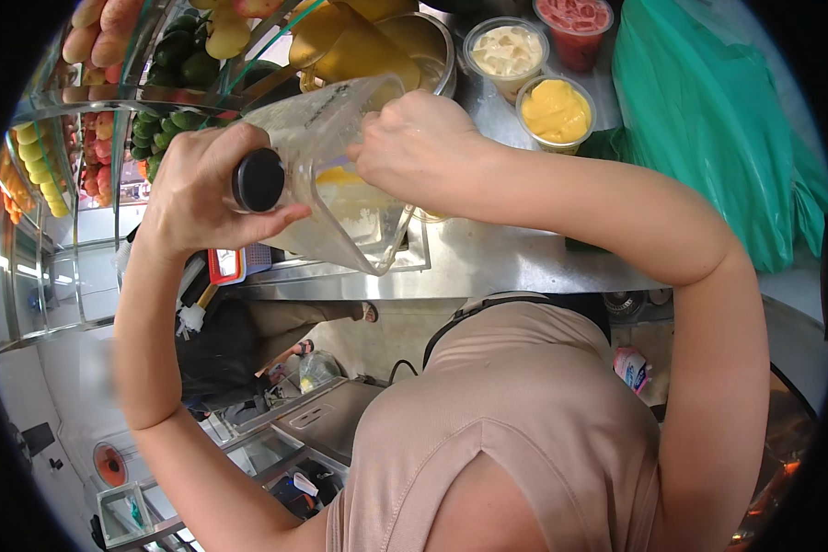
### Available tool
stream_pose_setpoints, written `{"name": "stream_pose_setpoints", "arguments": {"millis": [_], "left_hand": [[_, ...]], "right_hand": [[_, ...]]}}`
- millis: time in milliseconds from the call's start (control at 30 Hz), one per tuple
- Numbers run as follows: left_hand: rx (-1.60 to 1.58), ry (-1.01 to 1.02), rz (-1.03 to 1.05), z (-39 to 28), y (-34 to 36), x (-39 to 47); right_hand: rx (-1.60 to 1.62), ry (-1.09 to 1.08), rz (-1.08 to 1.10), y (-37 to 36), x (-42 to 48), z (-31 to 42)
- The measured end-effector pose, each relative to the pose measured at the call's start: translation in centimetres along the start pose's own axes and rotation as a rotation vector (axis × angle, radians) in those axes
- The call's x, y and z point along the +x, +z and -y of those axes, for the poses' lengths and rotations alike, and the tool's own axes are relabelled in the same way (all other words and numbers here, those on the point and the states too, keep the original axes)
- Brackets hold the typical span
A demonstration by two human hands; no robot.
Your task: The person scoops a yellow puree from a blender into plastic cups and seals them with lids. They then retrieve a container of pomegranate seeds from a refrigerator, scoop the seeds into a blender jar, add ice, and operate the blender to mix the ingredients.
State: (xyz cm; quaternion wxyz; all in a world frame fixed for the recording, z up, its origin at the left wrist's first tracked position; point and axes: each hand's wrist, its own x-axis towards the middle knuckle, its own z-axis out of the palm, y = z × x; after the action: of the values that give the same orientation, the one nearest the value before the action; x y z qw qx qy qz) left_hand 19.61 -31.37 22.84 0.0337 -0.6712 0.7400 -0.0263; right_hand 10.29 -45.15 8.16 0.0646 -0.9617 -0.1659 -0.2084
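My left hand (210, 186) grips a clear plastic blender jar (345, 234) by its handle side, next to a round black knob, and the jar is tilted on its side. Yellow residue clings to its inner wall. My right hand (421, 148) is closed at the jar's mouth around a thin, pale purplish utensil that reaches inside; most of it is hidden. Beyond my right forearm stand a plastic cup of yellow puree (556, 112), a cup of whitish cubes (506, 54) and a cup of red pieces (574, 24).
A green plastic bag (711, 138) lies at the right of the steel counter (497, 255). Metal bowls (438, 45) stand behind the jar. Glass shelves of fruit, with avocados (179, 58), rise at the left. Another person (221, 345) is below the counter's edge at the left.
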Motion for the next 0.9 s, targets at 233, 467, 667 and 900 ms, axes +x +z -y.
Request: {"name": "stream_pose_setpoints", "arguments": {"millis": [233,467,667,900], "left_hand": [[-0.045,-0.008,-0.005,0.1,0.3,0.3],[0.010,-0.030,0.046,1.0,0.9,-0.6],[-0.007,-0.046,0.085,1.3,1.4,-0.5],[0.028,-0.074,0.032,1.7,1.6,-1.3]], "right_hand": [[-0.033,0.050,0.106,-2.6,-2.4,-0.6],[-0.095,0.127,0.042,-4.8,-6.9,-1.4],[-0.068,0.210,0.115,-6.1,-10.0,-1.3],[-0.013,0.287,0.159,-7.2,-12.3,-1.4]]}}
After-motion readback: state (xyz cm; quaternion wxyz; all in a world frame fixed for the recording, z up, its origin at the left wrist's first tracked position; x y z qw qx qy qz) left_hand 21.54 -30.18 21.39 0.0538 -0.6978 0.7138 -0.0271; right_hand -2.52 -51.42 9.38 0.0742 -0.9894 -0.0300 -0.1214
